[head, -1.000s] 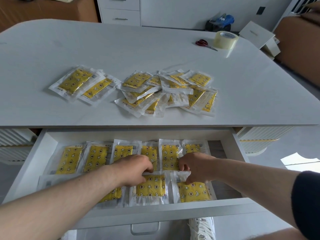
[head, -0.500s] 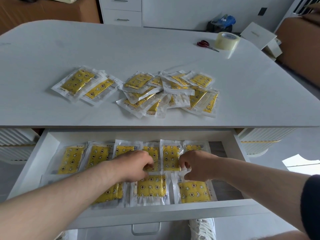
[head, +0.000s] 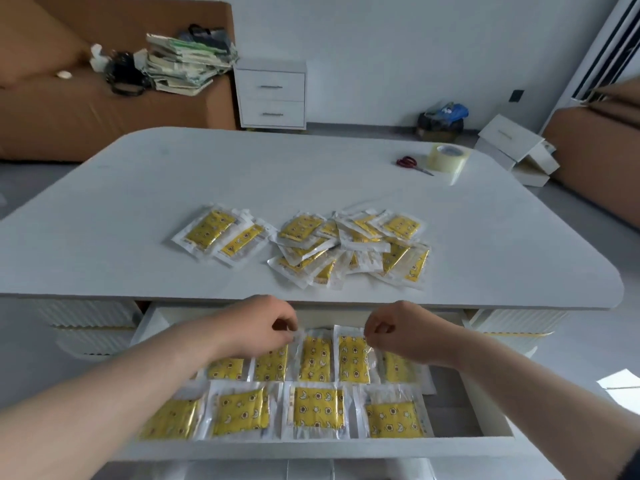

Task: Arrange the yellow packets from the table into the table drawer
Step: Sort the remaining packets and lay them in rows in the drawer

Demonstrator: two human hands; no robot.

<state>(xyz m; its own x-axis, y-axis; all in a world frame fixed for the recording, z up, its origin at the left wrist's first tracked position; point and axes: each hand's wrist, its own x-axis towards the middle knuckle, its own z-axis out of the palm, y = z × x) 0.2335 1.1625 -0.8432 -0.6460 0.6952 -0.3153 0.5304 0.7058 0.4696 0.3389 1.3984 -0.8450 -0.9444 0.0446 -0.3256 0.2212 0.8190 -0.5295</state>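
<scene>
— What has changed?
— Both hands have left the front row of yellow star-printed packets in clear wrappers and moved up to the back row of the open white table drawer.
— Holding anything?
— I cannot tell. The left hand and right hand each keep a small curled grip at a wrapper's top edge, either touching or pinching it.
— And the task?
— Two rows look settled. A loose heap of packets waits on the white table, probably the next reach.
</scene>
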